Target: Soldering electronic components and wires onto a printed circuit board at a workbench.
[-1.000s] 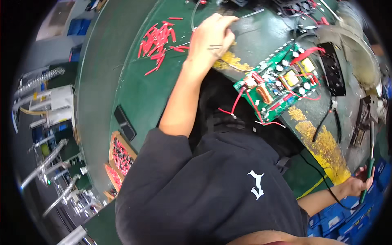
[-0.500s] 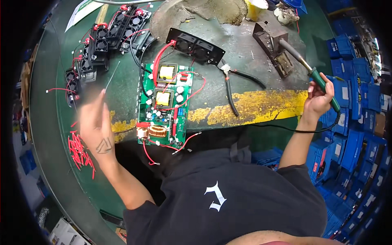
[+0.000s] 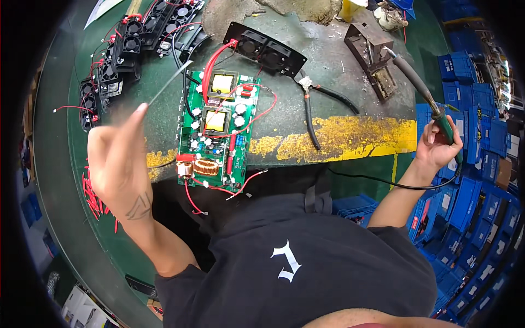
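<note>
As the head view looks down, your left grip (image 3: 121,164), a bit blurry, pinches a thin grey stick (image 3: 168,85). The stick reaches up near the top left corner of the green circuit board (image 3: 219,138), but I can't tell if they touch. That board sits at the edge of the surface (image 3: 328,57), with loose red wires (image 3: 192,201) poking out past it. Your right grip (image 3: 436,145) curls around the green handle (image 3: 443,126) of a soldering iron (image 3: 415,77), its tip near a brown metal stand (image 3: 367,62). Black-handled pliers (image 3: 310,121) lie right of the board.
</note>
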Demonstrator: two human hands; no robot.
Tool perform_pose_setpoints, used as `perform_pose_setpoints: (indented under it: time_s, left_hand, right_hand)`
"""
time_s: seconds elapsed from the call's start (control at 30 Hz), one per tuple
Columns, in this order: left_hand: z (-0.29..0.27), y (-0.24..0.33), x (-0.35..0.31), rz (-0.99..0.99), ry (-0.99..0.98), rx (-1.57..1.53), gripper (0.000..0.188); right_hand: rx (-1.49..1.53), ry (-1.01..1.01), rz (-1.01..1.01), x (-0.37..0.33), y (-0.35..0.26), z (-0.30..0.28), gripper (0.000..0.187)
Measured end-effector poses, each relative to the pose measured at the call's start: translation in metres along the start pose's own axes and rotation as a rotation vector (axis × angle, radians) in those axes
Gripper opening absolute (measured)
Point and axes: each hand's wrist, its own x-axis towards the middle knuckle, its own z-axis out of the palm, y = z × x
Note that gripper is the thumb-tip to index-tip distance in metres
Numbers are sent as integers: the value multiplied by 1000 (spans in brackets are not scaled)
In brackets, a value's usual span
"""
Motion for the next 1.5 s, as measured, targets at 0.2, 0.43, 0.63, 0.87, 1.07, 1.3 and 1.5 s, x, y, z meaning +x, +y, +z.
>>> perform_pose_setpoints:
  time_s: [0.2,0.43,0.63,0.87,1.07,1.3,1.5]
  left_hand:
    - [22,42,23,159,-31,-72,36]
    - [57,57,25,168,-141,-90,28]
    - [72,61,19,148,-265,-30,25]
    - [79,66,16,125,-306,-25,32]
    - [78,65,13,98,-350,-33,31]
    - [77,64,9,77,-342,-35,30]
    - [75,64,9,73,-334,-45,30]
  right_hand:
    - [98,-77,70,-18,24,23,47]
    - [68,-99,142,-51,53,47,46]
    - [-105,-147,115,-74,75,53,41]
    - [-135,-144,136,-74,93,50,41]
    - [-162,-178,131,-71,96,48,43]
    - [-176,-164,117,-71,95,48,43]
    - [-168,-199,99,-71,91,47,41]
